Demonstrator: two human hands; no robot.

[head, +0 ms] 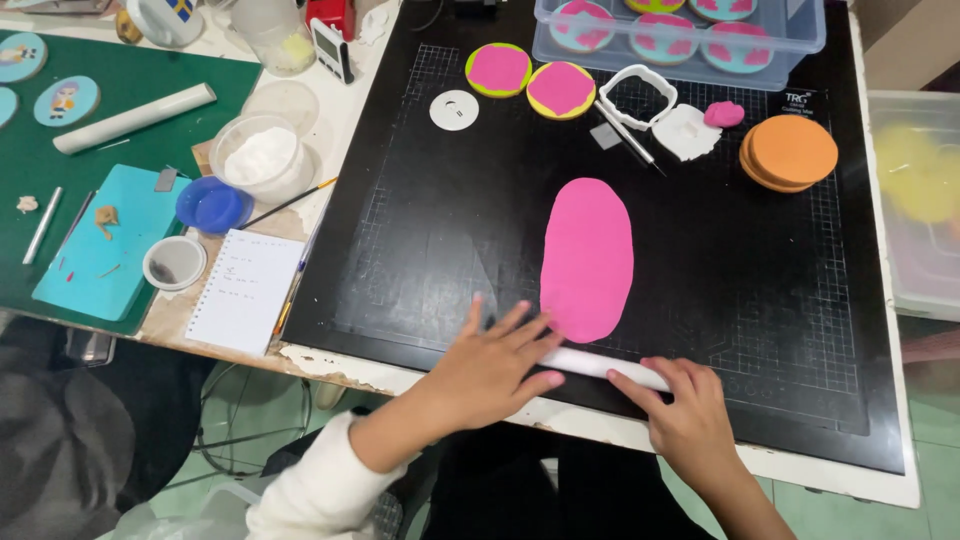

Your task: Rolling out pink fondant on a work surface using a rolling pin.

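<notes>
1. Nearest the camera, both hands are laid flat on a white cylindrical rolling pin (605, 367) at the near edge of the black gridded cutting mat (760, 300). The left hand (487, 367) is spread wide, fingers fanned, palm pressed on the pin's left end and closed round nothing. The right hand (683, 412) is loosely curved, fingertips resting on the pin's right end.
2. The pin lies just at the near tip of the pink oval sheet of rolled-out clay or fondant (588, 257), which stretches away from it up the middle of the mat.
3. For an even sheet, pressure is best shared equally between both palms, so that neither long edge is thinned more than the other.
4. The pin is best kept square to the oval's long axis and rolled away in one smooth pass, not in short jabs that would probably leave ridges.
5. Fingers should be kept open and flat, as now, so the pin turns freely beneath them.
6. Beyond the oval's far end lie two round pink-topped discs (530, 80), a white open cutter frame (638, 97), a small pink lump (723, 114) and a stack of orange discs (790, 152); the stroke should be ended short of them.
</notes>
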